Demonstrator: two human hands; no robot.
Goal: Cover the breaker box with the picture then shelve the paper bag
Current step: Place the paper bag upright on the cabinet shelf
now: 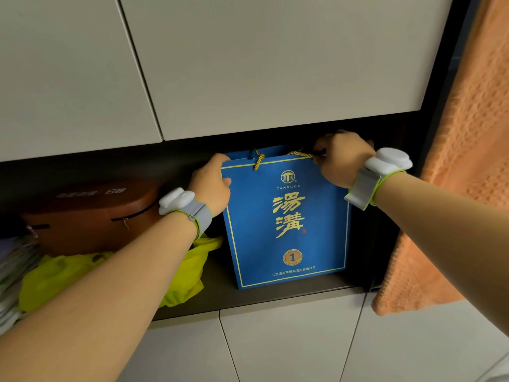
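Forearms nearest. Bag [286, 216] stood upright in shelf [275, 295], long axis vertical. Left hand [210, 184] clamped on bag's top-left corner, right hand [340, 158] pinched on top-right by handle [300, 154]. Letting go likely all that's left.

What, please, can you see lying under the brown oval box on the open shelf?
A crumpled yellow-green plastic bag lies in front of the brown oval box and seems to reach beneath it; the box's underside itself is hidden.
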